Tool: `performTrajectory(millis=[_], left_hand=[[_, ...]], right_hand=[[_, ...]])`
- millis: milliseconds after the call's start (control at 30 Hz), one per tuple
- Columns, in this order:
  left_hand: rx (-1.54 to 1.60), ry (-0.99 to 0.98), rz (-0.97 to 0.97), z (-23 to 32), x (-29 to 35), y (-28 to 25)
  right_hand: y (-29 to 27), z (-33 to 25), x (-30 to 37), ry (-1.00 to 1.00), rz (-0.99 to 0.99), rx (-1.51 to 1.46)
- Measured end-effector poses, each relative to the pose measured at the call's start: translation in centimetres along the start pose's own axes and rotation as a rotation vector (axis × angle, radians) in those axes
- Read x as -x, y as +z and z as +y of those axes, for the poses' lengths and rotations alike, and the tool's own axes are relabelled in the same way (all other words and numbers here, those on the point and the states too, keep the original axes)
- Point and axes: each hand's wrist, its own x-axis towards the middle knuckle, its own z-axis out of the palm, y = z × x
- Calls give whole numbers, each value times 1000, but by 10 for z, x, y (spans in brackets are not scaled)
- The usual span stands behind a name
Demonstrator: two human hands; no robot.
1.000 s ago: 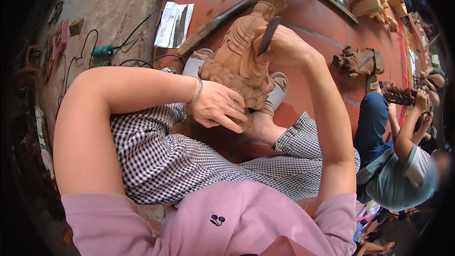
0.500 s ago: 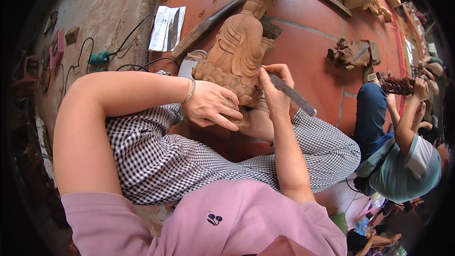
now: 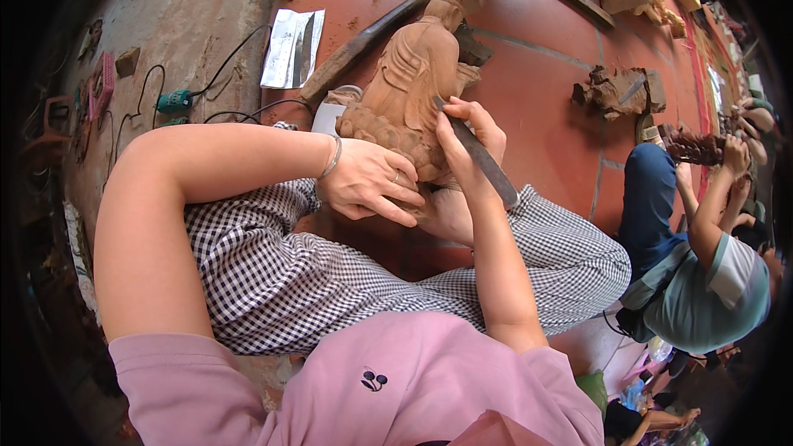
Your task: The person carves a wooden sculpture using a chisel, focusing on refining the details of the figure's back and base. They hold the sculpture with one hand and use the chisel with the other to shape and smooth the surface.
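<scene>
Here's the carved wooden statue (image 3: 413,66), a robed figure on a petalled base, lying just in front of the person's bent legs above the red tile floor (image 3: 541,87), base toward the body and head pointing away. The left hand (image 3: 376,182), wearing a bracelet (image 3: 333,158) and a ring (image 3: 396,176), lies over the statue's near end, fingers slightly bent; how firmly it grips, one can't tell. And the right hand (image 3: 472,136) is at the statue's right flank, thumb and fingers closed around a flat dark metal file (image 3: 487,167), its far tip right up against the carved robe folds! Along the statue's left side runs a long wooden bar (image 3: 355,51), and left of that a sheet of paper (image 3: 291,49). Farther left of the statue, there's a green power tool (image 3: 173,101) with a black cord. Well to the statue's right sits a rough chunk of wood (image 3: 618,92), and beyond it a co-worker (image 3: 702,297) handles a dark reddish carving (image 3: 692,147).
</scene>
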Motion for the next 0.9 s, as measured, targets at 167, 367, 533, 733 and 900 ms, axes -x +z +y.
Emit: performTrajectory(millis=[167,367,533,733,900], left_hand=[[-19,-2,7,1,-1,-1],[-4,-5,16,1,1,1],[-8,-8,16,1,2,1],[-17,-1,15,0,2,3],[-22,-2,-7,1,2,1]], right_hand=[[-4,16,6,-130,23,22],[-24,5,-16,227,-279,-280],[-35,13,-60,-68,-529,-43],[-43,-8,-108,-528,-843,266],[-23,-31,-131,-407,-1087,401]])
